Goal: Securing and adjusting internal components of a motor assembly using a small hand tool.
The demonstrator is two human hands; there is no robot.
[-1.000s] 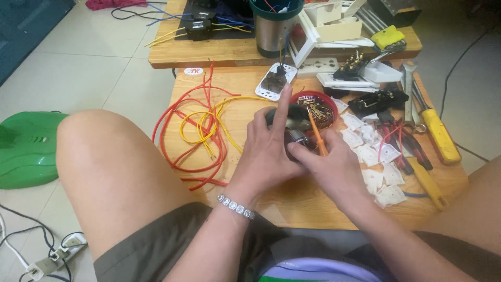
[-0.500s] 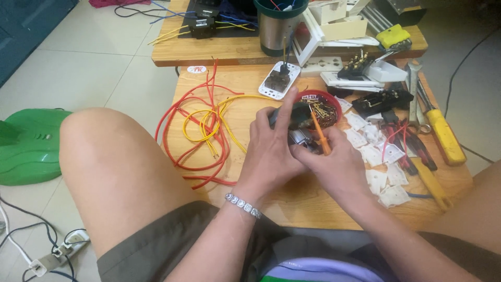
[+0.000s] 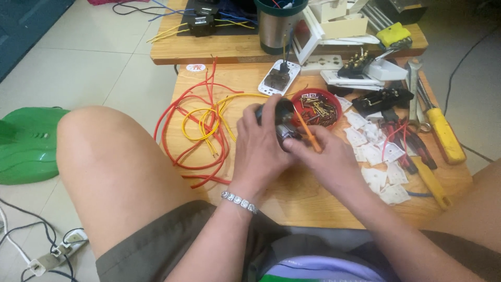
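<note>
My left hand [image 3: 261,146] wraps around a small dark electrical part [image 3: 282,121] held just above the low wooden table [image 3: 313,201]. My right hand [image 3: 326,156] grips a thin orange-handled screwdriver [image 3: 307,130] whose tip points into that part. Both hands meet at the table's middle, with a red round dish of small metal screws [image 3: 319,106] right behind them. Much of the dark part is hidden by my fingers.
Tangled red and yellow wires [image 3: 201,125] lie to the left. White switch pieces [image 3: 378,156], pliers and a yellow-handled tool [image 3: 443,133] lie to the right. A metal cup [image 3: 275,26] and white socket plates [image 3: 334,26] stand behind. My bare knee [image 3: 99,156] is at the left.
Both hands stay together on the dark part, shifted slightly; the screwdriver's angle changed a little. The camera view moved a bit rightward.
</note>
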